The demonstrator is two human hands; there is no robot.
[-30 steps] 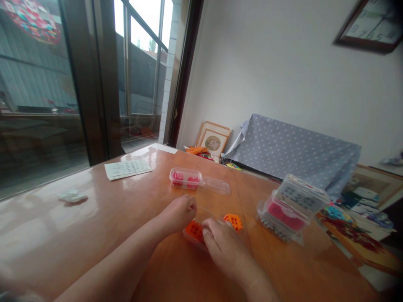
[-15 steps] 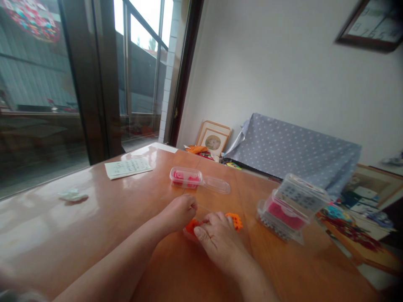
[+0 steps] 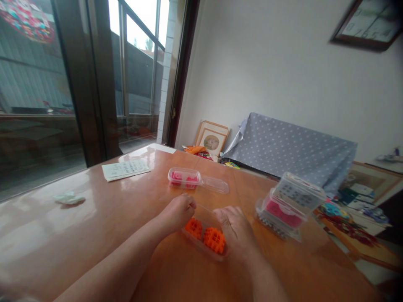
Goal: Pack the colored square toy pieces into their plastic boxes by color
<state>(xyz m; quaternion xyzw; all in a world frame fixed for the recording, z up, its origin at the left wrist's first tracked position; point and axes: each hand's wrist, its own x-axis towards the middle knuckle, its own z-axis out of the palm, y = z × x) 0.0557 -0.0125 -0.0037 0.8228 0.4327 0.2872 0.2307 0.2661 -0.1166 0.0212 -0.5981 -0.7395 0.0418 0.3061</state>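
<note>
A clear plastic box [image 3: 201, 247] holds two orange interlocking plastic pieces, one orange piece [image 3: 193, 227] at its left end and another orange piece [image 3: 214, 240] nearer its right end. My left hand [image 3: 180, 213] is closed at the box's far left corner, its fingertips curled over the edge and partly hidden. Along the right side of the box lies my right hand [image 3: 236, 228], its fingers stretched forward and nothing visible in them. Behind the orange pieces, between the hands, the clear lid [image 3: 204, 209] of the box shows faintly.
Farther back, another clear box [image 3: 184, 178] with pink pieces has its lid [image 3: 215, 185] open. Stacked clear boxes [image 3: 288, 205] stand to the right. Written paper sheets [image 3: 126, 169] and a crumpled pale wrapper [image 3: 69, 198] lie left on the wooden table [image 3: 110, 235].
My right hand has moved off the box to its right side. The orange piece by that hand is now inside the box, beside the other. My left hand stays in place.
</note>
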